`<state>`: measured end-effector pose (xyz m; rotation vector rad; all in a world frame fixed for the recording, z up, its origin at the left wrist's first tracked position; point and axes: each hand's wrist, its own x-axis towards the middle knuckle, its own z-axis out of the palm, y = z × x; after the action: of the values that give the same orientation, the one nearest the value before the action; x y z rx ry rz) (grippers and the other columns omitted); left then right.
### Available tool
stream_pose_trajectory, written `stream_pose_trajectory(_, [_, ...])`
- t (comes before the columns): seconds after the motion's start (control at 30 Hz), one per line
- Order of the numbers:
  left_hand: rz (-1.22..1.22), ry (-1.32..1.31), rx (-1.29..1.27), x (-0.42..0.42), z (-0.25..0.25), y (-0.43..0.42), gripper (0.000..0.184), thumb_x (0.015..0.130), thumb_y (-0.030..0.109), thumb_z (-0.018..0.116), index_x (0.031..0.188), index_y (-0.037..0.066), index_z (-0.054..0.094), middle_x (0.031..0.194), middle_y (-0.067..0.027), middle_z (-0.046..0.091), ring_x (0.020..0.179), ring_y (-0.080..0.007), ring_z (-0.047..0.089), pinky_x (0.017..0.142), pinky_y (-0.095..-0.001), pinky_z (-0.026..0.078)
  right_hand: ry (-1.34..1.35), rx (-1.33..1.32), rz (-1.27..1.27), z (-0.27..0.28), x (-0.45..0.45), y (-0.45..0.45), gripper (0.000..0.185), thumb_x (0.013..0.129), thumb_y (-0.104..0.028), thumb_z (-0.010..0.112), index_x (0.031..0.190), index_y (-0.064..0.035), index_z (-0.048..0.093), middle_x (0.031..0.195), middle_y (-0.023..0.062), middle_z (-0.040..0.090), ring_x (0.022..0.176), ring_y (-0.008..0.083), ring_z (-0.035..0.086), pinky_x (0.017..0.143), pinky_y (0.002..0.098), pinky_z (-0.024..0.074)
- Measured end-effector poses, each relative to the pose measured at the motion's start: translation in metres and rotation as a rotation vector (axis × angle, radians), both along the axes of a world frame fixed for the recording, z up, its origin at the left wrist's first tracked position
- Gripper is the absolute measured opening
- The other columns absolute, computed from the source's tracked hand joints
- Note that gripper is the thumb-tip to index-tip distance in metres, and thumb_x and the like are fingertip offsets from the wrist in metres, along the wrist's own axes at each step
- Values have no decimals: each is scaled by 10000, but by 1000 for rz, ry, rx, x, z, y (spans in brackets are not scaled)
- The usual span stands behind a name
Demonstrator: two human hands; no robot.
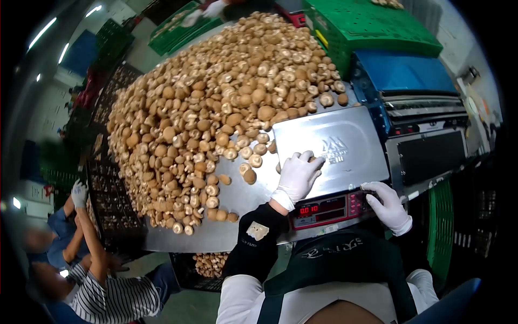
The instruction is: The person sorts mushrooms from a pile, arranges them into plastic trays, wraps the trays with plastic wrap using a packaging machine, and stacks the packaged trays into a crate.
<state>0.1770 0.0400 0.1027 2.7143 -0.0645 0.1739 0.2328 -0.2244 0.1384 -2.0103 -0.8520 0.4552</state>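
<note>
My left hand (299, 175), in a white glove, rests over the near left part of the steel weighing plate (350, 140). Its fingers are curled round a mushroom, of which only a bit of brown shows between them. Below the plate, the red scale display (324, 209) is lit and seems to read 0.010. My right hand (388, 207), also gloved, is at the right end of the display panel. Its fingers are apart, with nothing seen in them. Left of the plate lies a large heap of brown mushrooms (216, 113), with a few loose ones close to my left hand.
The steel table (243, 200) carries the heap. A green crate (372, 27) and a blue-topped machine (410, 75) with a dark plate stand to the right. A black crate of mushrooms (210, 264) is below the table. Two people (113, 294) are at the left; another gloved hand is at the far end.
</note>
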Motion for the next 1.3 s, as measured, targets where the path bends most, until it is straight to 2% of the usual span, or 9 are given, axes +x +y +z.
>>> stream_pose_trajectory(0.17, [447,-345,-679,-95,-19,26,276,839,57,587,1109,10,553,1013,-106,571,897,-208,561,802,-282,460,8,16,152,-7,5,34,236,828,-64,571,1055,-1,586,1043,141,609,998,294,567,892,346,433])
stream_pose_trajectory(0.2, [738,-299,-1129,-128,-6,28,281,877,64,548,1152,7,536,1014,-65,579,868,-163,584,748,-249,477,8,10,181,-5,6,43,235,823,-62,571,1050,0,586,1044,144,609,995,301,566,888,348,433])
stream_pose_trajectory(0.27, [1110,-535,-1398,-196,14,42,331,961,237,469,1230,49,512,1003,-53,587,756,-106,551,673,-208,470,77,-14,228,-9,8,58,233,822,-69,573,1044,2,584,1046,147,609,996,307,565,887,355,432])
stream_pose_trajectory(0.4, [1565,-879,-1187,-349,-47,71,366,962,283,447,1223,34,510,931,-39,569,691,-87,510,604,-207,436,-37,-5,388,2,8,98,222,822,-71,569,1034,-13,595,1007,148,611,962,318,567,867,369,435])
stream_pose_trajectory(0.47, [1692,-739,-621,-431,-116,94,477,934,275,505,1331,26,421,1269,-197,488,1145,-279,488,941,-362,396,-52,-4,437,11,7,121,225,819,-83,571,1033,-24,602,975,146,614,943,321,570,851,374,437])
stream_pose_trajectory(0.53, [1995,-238,-140,-419,-92,93,540,914,253,528,1365,4,367,1384,-273,353,1303,-366,318,1059,-419,254,-153,-49,542,19,7,143,236,812,-108,579,1034,-31,607,960,147,617,927,324,574,833,383,440])
stream_pose_trajectory(0.8, [1235,-279,143,-269,-71,119,519,780,180,621,1263,35,500,1347,-239,399,1259,-466,312,1051,-498,252,-120,-190,944,12,1,240,269,854,-202,547,1034,-12,609,1008,166,616,940,317,577,807,393,453])
stream_pose_trajectory(1.03, [1180,-165,200,-160,-63,199,611,763,316,633,1306,94,463,1411,-218,316,1297,-466,238,1068,-539,194,-375,7,1016,-48,5,377,288,848,-239,512,1003,-22,621,948,157,589,943,329,553,805,399,450])
stream_pose_trajectory(1.3, [1040,64,79,-114,-69,196,645,726,394,650,1308,189,464,1397,-218,323,1259,-473,286,1004,-578,249,-796,-327,794,-86,-1,453,701,758,-423,594,1378,-189,365,1459,223,219,1306,469,242,999,623,246])
